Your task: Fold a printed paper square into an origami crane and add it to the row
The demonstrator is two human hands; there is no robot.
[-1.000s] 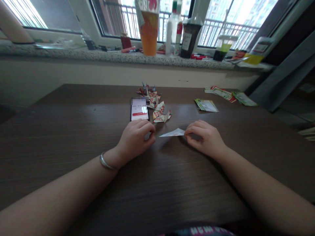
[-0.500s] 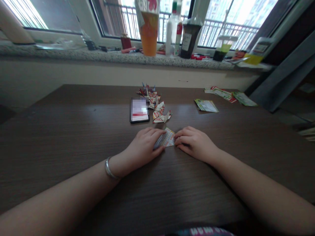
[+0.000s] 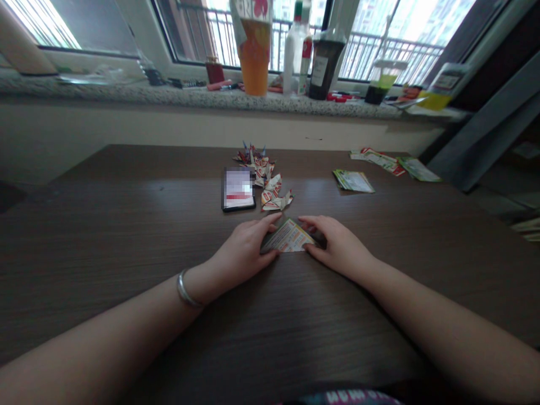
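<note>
A small printed paper (image 3: 289, 238), folded into a triangle, lies flat on the dark wooden table (image 3: 126, 225). My left hand (image 3: 244, 253) presses on its left edge with fingers stretched out flat. My right hand (image 3: 335, 242) holds down its right edge, fingers likewise extended. Just beyond them a row of folded paper cranes (image 3: 265, 177) runs away from me, beside a phone (image 3: 238, 189) with a lit screen.
Loose printed leaflets (image 3: 353, 180) and more paper sheets (image 3: 394, 163) lie at the table's far right. A stone windowsill (image 3: 126, 94) behind holds an orange cup (image 3: 255, 53), bottles (image 3: 295, 50), a dark drink (image 3: 324, 64) and small clutter.
A second ago only my right hand pinched a thin white fold while the left was curled. Both hands have since come together and spread flat on the paper, its printed face now showing.
</note>
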